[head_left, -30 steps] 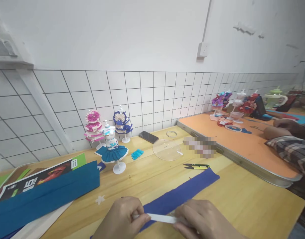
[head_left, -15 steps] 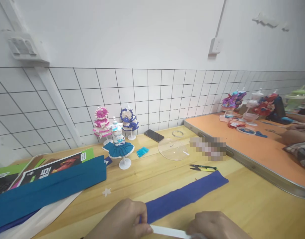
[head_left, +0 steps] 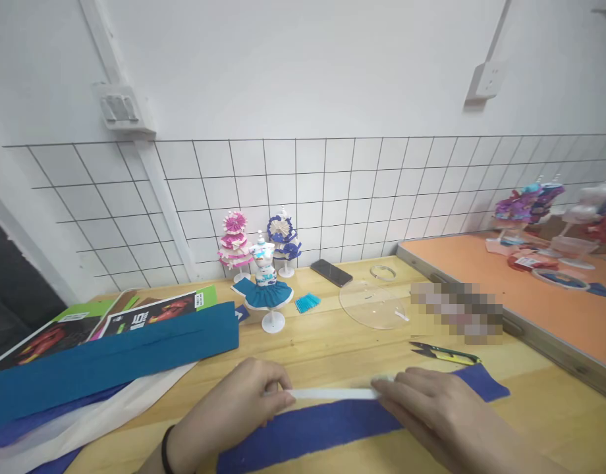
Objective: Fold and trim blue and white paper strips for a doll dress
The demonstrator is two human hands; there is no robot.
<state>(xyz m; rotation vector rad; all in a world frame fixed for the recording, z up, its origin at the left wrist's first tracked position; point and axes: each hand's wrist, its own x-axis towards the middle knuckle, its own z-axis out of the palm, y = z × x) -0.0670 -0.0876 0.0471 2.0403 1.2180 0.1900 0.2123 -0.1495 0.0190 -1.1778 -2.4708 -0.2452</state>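
Stretched between my two hands is a narrow white strip (head_left: 332, 394), straight and nearly level. My left hand (head_left: 251, 395) pinches its left end between thumb and fingertips. The other end is under the closed fingers of my right hand (head_left: 431, 398), which partly hide it. A dark blue fabric band (head_left: 317, 428) lies flat on the wooden table, just below the white strip, passing beneath both hands. Past its right end rest yellow-handled thread snips (head_left: 446, 354).
A small mannequin (head_left: 271, 289) in a teal skirt stands behind my hands, with two dressed ones behind it. Teal fabric (head_left: 115, 362) covers leaflets at left. A phone (head_left: 331, 272), a clear disc (head_left: 372, 306) and teal sticks (head_left: 307, 303) lie farther back. An orange table (head_left: 554, 322) adjoins at right.
My view has turned left. Both hands have risen in view with the white strip, which now lies along the blue band's upper edge. My right hand now covers part of the band.
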